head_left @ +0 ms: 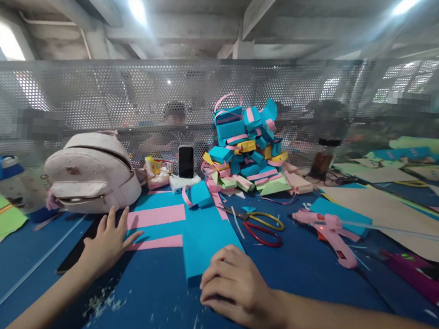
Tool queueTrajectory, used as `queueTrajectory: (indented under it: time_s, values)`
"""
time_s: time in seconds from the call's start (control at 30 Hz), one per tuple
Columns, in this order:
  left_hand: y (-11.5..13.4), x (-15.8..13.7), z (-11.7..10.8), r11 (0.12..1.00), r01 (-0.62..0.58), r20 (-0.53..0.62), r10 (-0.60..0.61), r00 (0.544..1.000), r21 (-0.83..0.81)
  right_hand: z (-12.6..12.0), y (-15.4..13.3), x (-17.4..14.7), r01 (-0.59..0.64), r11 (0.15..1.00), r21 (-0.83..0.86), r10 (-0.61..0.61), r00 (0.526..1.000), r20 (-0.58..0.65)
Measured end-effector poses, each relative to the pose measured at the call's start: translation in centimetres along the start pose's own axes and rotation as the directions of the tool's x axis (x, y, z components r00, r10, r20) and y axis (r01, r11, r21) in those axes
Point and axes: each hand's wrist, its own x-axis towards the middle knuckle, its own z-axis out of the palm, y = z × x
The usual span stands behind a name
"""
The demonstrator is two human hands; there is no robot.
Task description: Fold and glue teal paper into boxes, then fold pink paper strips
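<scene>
My left hand (pixel 109 237) is open, its fingers spread at the left end of the pink paper strips (pixel 158 217) that lie over blue sheets. A dark flat slab (pixel 84 245) lies partly beneath that wrist. My right hand (pixel 232 287) is curled closed at the near right corner of a blue paper stack (pixel 209 240); whether anything is inside its fingers is hidden. Just beyond the stack sits a small folded blue paper piece (pixel 201 194) with a pink loop. Scissors (pixel 264 224) with one yellow and one red handle lie to its right.
A pink glue gun (pixel 328 231) lies at the right, near a magenta object (pixel 419 279). Folded paper pieces (pixel 247 146) are heaped against the perforated metal screen (pixel 134 92). A white backpack (pixel 95 175), a bottle (pixel 16 184) and a phone (pixel 185 162) stand left and centre.
</scene>
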Motion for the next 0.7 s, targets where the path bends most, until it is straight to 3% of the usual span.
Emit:
queueTrajectory:
  time_s: [0.43, 0.7]
  values:
    - [0.6, -0.1, 0.9, 0.991, -0.096, -0.014, 0.098, 0.995, 0.089, 0.2, 0.1, -0.1, -0.019, 1.000, -0.020, 0.019, 1.000, 0.001]
    - [2.4, -1.8, 0.8, 0.978, -0.164, -0.037, 0.170, 0.985, 0.129, 0.1, 0.0, -0.1, -0.002, 1.000, -0.013, 0.002, 1.000, -0.022]
